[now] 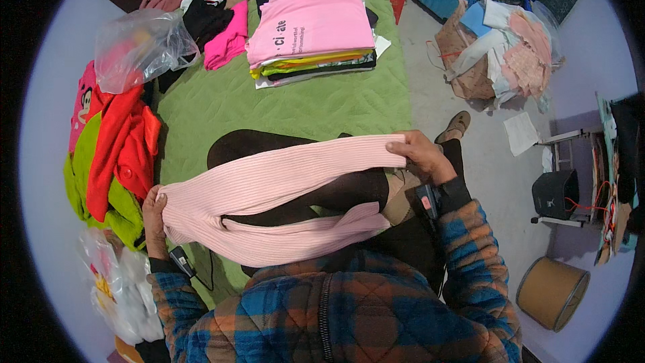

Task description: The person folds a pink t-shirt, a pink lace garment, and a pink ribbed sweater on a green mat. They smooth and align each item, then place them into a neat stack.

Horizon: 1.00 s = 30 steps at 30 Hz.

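A pair of pale pink ribbed trousers (289,168) is stretched sideways across my lap. At its left end, my left hand (156,210) pinches the waist edge. My right hand (420,154) grips the hem of the far leg at the right, thumb on top. The near leg hangs loose below, its hem lying by my right knee. Between the two legs my dark trousers show through. Beyond the garment, a stack of folded clothes (312,30) with a pink top uppermost rests on the green bed cover (282,111).
To the left lie a red garment (124,151), a lime green one (87,175) and a clear plastic bag (144,50). An overfilled paper bag of clothes (463,54) stands on the floor at the far right. Nearer are a black box (555,193) and a brown cylindrical bin (552,292).
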Tool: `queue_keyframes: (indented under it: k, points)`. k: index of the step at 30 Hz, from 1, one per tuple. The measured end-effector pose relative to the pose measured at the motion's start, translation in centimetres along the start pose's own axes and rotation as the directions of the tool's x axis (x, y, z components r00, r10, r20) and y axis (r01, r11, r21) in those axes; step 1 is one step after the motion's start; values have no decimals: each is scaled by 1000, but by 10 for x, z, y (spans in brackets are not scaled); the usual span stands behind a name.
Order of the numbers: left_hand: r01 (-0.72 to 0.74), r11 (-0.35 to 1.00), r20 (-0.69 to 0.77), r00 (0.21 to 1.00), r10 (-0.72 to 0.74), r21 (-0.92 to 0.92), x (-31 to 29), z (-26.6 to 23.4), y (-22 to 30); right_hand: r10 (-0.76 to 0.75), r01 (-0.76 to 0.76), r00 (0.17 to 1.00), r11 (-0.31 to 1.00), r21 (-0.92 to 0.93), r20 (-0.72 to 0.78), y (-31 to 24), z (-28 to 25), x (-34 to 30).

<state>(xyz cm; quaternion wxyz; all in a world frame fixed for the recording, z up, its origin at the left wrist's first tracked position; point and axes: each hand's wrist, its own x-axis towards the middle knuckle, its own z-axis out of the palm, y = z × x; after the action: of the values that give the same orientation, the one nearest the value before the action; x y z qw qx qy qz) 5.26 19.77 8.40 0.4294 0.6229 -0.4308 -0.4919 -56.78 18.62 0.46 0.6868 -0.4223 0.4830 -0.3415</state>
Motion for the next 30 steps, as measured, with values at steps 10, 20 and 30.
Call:
queue_keyframes:
  k: [10, 20, 30]
  points:
    - [-5, 1000, -26, 1000, 5, 7, -4, 5, 2, 129, -183, 981, 872, -454, -148, 10, 7, 43]
    - [34, 999, 38, 999, -33, -37, -3, -3, -11, 83, -76, 982, 996, 50, -171, 15, 33, 40]
    - [-10, 997, 40, 999, 7, 78, -13, -3, 1, -196, 127, 929, 966, -227, -313, -18, 44, 18]
